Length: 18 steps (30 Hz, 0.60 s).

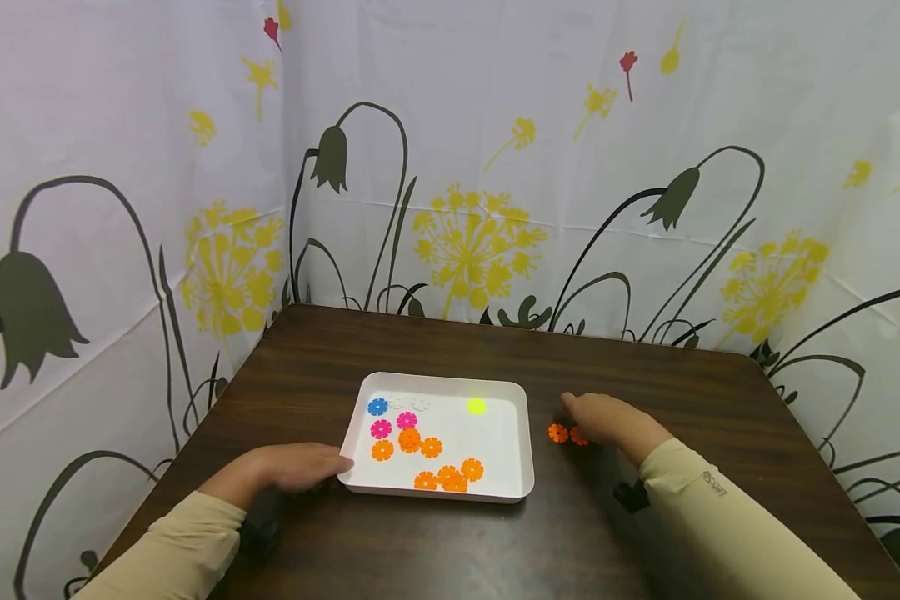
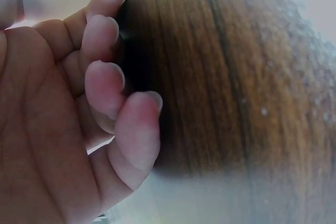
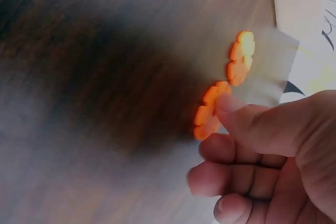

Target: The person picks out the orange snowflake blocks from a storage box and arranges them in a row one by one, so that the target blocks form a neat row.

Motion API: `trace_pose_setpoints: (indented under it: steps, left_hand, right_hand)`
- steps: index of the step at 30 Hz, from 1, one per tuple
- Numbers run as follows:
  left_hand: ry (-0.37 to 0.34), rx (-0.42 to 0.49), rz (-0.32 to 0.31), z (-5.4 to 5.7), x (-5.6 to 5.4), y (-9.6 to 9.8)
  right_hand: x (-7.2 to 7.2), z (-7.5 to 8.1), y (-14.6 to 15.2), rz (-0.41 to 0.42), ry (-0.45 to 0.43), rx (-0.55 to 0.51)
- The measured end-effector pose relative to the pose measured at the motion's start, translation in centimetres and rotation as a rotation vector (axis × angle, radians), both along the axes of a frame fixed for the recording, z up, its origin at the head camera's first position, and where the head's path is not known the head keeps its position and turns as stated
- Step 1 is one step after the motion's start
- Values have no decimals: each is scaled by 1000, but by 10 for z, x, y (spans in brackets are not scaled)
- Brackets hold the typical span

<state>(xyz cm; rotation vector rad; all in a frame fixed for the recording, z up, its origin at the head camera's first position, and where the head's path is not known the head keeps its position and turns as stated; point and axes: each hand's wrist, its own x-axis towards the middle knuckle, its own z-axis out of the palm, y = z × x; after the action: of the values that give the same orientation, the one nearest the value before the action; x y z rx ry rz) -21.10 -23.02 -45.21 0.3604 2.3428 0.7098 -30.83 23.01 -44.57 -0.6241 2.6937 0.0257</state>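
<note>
A shallow white tray [image 1: 495,442] sits on the brown table and holds flower-shaped plastic discs: several orange discs [image 1: 432,447], two pink discs [image 1: 380,428], a blue disc [image 1: 378,407], a yellow disc [image 1: 477,406] and pale white ones [image 1: 420,404]. At its front left corner my left hand [image 1: 300,467] holds the rim, thumb over the edge and fingers curled outside. Right of the tray, my right hand [image 1: 607,417] has its thumb against an orange disc [image 3: 211,111], with the other fingers curled. The index finger is hidden in the right wrist view. A second orange disc [image 3: 241,59] lies just beyond.
The dark wood table [image 1: 435,550] reaches back to a white curtain [image 1: 450,100] printed with flowers. Bare tabletop lies in front of the tray and behind it. Both forearms wear beige sleeves [image 1: 720,517], with a dark device under each wrist.
</note>
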Motion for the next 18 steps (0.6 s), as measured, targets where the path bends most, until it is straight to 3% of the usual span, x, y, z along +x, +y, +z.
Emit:
trace_pose_setpoints:
  steps: [6, 11, 14, 18]
  left_hand:
    - [7, -5, -11, -1, -1, -1]
    - [14, 7, -20, 0, -1, -2]
    - [8, 14, -19, 1, 0, -2]
    - [7, 16, -13, 2, 2, 0]
  right_hand:
    - [1, 25, -21, 130, 102, 31]
    - [12, 45, -69, 250, 146, 19]
    - [27, 43, -102, 337, 113, 60]
    - [48, 29, -133, 467, 112, 116]
